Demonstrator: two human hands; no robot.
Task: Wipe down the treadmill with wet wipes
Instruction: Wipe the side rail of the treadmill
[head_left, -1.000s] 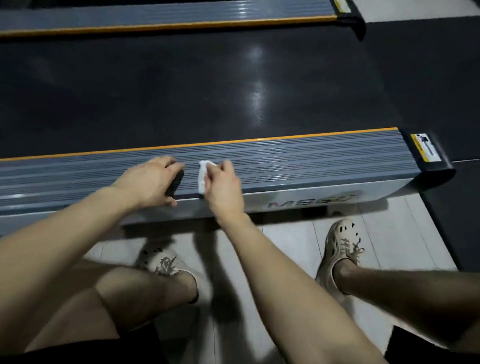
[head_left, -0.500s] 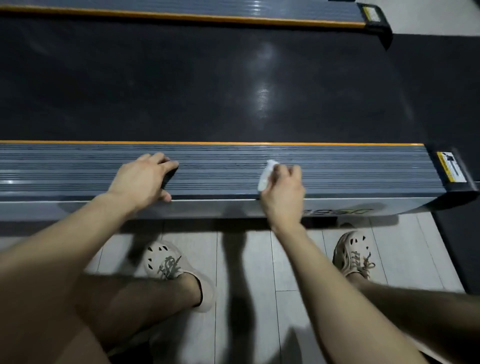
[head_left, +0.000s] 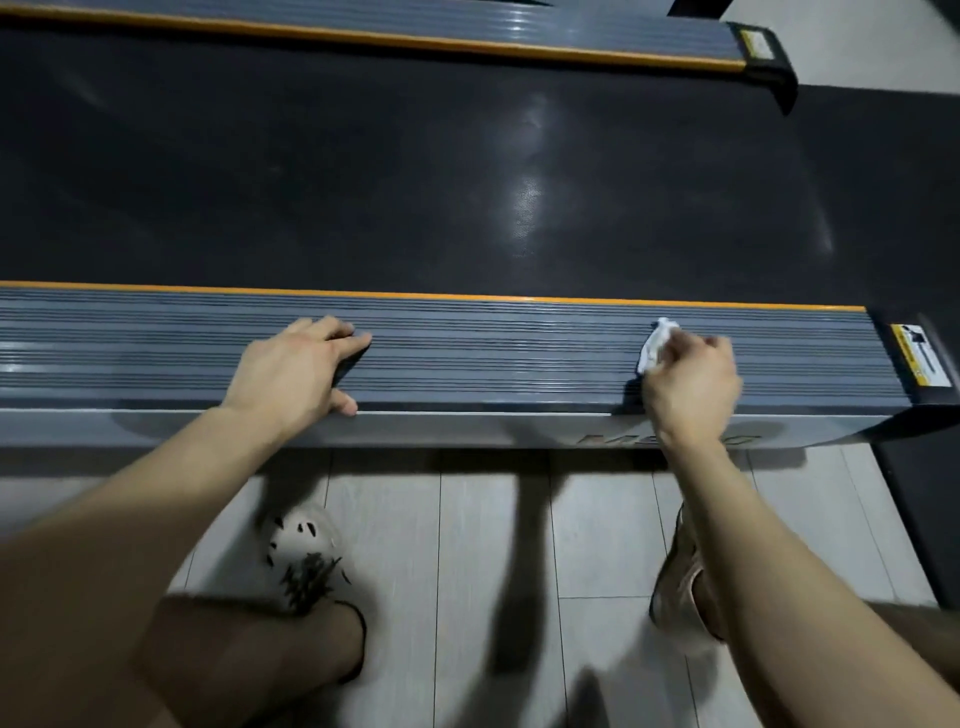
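Observation:
The treadmill's near side rail is grey, ribbed and edged in orange, and it runs across the view. Behind it lies the black running belt. My right hand grips a crumpled white wet wipe and presses it on the rail near its right end. My left hand rests on the rail further left, fingers spread over the ribs and thumb at the near edge.
A black end cap with a yellow warning label closes the rail on the right. The far side rail runs along the top. My two feet in pale perforated shoes stand on the light tiled floor.
My right hand has slid the wipe rightward along the rail, from beside my left hand to near the end cap. My left hand has stayed where it was.

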